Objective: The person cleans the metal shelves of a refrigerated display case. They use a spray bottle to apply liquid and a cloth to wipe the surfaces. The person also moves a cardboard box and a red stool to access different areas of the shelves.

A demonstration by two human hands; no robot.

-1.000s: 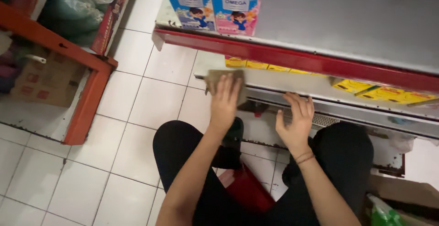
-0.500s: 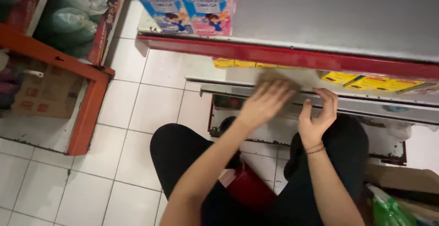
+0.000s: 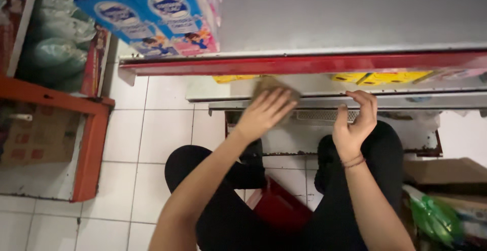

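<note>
Cloth (image 3: 269, 86), brownish and partly blurred, lay pressed against the lower grey shelf (image 3: 406, 100) under the person's left hand (image 3: 264, 114), just below the red edge strip (image 3: 304, 64) of the upper shelf. From where I stood, the far left of the scene held an orange-red rack (image 3: 91, 144) with a worn cardboard box (image 3: 43, 137) inside it and pale green sacks (image 3: 53, 58) stacked above. Next along, blue and pink cartons (image 3: 152, 15) sat on top of the upper shelf, near its left end. White floor tiles (image 3: 162, 129) showed between the rack and the shelving.

The left hand's grip was spread flat, fingers extended over the cloth rather than curled round it, the palm bearing down on it. Yellow packets (image 3: 378, 77) showed in the gap behind the red strip, on either side of the hands. To the right, the right hand (image 3: 355, 124) had its grip hooked over the front lip of the grey shelf, fingers curled on the metal, holding nothing else; a thin band circled its wrist. Below, the person crouched in black trousers (image 3: 355, 210), with a red object (image 3: 281, 213) between the knees. At the far right a cardboard box (image 3: 446, 172) and a green plastic bag (image 3: 436, 220) sat on the floor.
</note>
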